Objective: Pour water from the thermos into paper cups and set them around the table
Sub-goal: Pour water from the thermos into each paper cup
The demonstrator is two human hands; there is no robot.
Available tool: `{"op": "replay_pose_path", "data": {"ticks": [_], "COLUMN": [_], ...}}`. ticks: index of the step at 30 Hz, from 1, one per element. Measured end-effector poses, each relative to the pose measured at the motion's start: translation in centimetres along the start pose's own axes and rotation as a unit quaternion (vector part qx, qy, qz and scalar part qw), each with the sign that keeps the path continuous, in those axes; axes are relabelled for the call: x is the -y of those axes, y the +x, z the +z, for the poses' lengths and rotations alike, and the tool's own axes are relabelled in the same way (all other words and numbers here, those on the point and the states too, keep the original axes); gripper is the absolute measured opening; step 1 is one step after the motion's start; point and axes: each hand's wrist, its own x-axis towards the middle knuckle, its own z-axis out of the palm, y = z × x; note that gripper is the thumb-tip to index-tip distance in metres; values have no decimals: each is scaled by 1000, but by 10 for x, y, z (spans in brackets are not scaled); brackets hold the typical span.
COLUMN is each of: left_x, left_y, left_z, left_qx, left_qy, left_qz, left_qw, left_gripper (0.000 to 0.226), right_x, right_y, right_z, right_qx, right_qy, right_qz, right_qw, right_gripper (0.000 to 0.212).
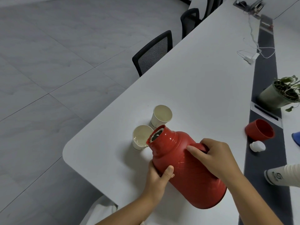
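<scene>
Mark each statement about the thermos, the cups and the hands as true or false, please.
1. The red thermos is tilted, its mouth over the nearer paper cup. True.
2. The red lid is on the thermos. False: it lies on the table, to the right.
3. The right hand holds the handle. True.
4. The left hand holds a cup. False: it grips the thermos body.
5. Three cups stand by the mouth. False: two, with the farther cup.
</scene>
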Motion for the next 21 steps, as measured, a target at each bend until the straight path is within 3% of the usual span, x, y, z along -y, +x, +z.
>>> {"op": "replay_pose_path", "data": {"ticks": [11,21], "left_x": [1,-4], "left_y": [2,1], "left_z": [-1,0], "left_qx": [-5,0], "left_qy": [-6,-5], "left_qz": [11,10], "left_qw": [1000,1000], "left_gripper": [77,65], "right_x": [2,3], "right_y": [0,0], "right_z": [1,1], "right_qx": [4,2], "right_qy": [0,-1], "right_qz": [-1,2], "right_qw": [1000,1000], "right_gripper": [43,42]}}
